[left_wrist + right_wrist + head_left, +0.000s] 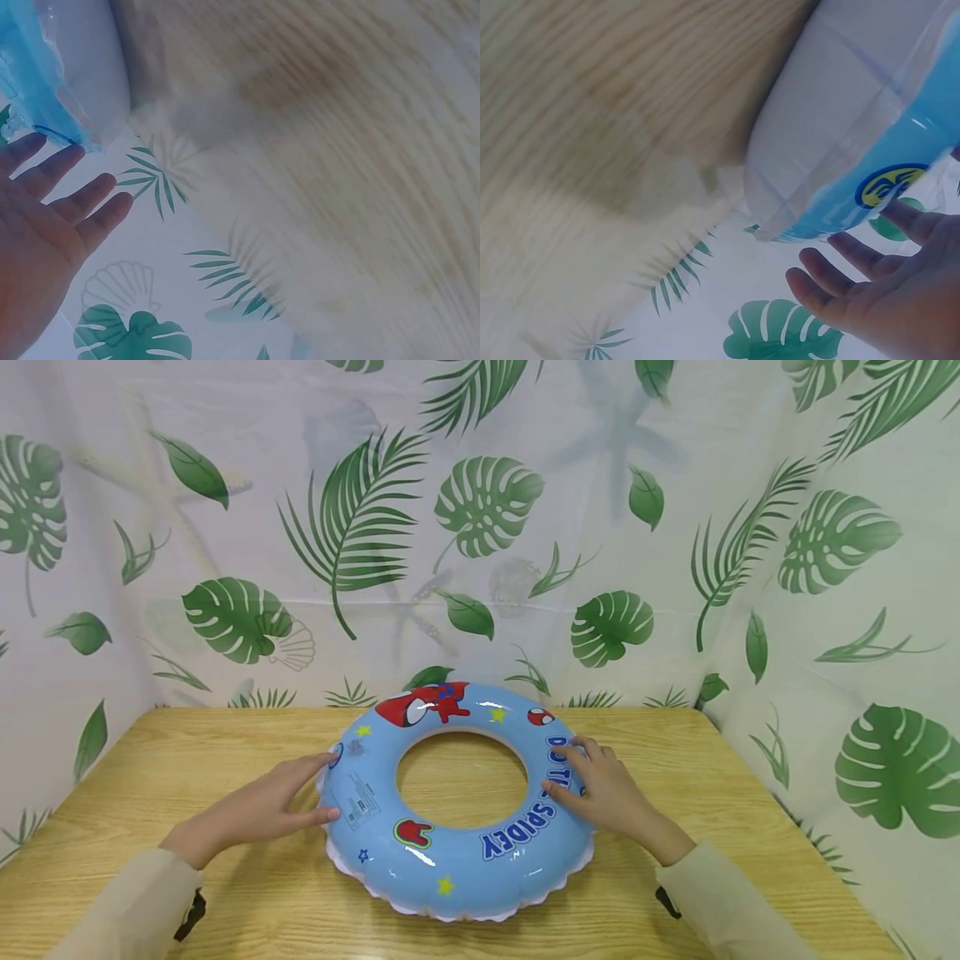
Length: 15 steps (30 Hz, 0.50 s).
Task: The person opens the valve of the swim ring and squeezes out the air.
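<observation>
A blue inflated swim ring (465, 877) with red cartoon figures, yellow stars and dark blue lettering lies flat on the wooden table. Its scalloped seam and white underside show along the lower edge. At its left side is my left hand (262, 802), with thumb and fingertips at the ring's outer edge. My right hand (611, 789) reaches over the right side, its fingers spread across the lettering. In the left wrist view the left fingers (97, 202) are loosely straight beside the ring (37, 67). The right wrist view has the right fingers (862, 259) extended by the ring's side (840, 150).
Wood-grain table (247, 735) under the ring, bordered at the back and sides by a white cloth (525, 635) printed with green leaves. A clear valve (356, 747) sits on the ring's upper left.
</observation>
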Each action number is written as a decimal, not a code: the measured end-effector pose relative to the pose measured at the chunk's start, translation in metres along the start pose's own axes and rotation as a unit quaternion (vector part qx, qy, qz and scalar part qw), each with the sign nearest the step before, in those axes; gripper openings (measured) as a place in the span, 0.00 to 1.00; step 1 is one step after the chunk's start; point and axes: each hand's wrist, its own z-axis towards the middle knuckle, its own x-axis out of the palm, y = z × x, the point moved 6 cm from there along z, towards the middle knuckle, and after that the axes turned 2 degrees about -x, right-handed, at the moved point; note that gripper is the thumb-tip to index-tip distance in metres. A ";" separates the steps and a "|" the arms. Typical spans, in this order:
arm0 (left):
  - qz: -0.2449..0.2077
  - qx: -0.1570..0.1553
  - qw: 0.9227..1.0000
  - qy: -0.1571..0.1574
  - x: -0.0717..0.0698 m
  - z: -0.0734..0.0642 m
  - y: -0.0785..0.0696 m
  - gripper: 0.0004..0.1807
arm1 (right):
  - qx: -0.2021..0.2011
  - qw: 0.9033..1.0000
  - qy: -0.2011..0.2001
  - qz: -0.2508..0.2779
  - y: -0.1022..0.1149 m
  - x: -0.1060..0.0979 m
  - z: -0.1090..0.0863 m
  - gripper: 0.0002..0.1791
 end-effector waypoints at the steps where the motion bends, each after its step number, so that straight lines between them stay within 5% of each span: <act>1: 0.000 -0.001 1.000 0.002 -0.001 0.000 0.000 0.45 | 0.001 1.000 0.002 -0.004 0.000 -0.001 0.000 0.30; 15: 0.060 -0.026 0.998 -0.026 -0.017 0.014 -0.003 0.40 | -0.039 0.999 -0.007 -0.017 0.016 -0.017 0.020 0.29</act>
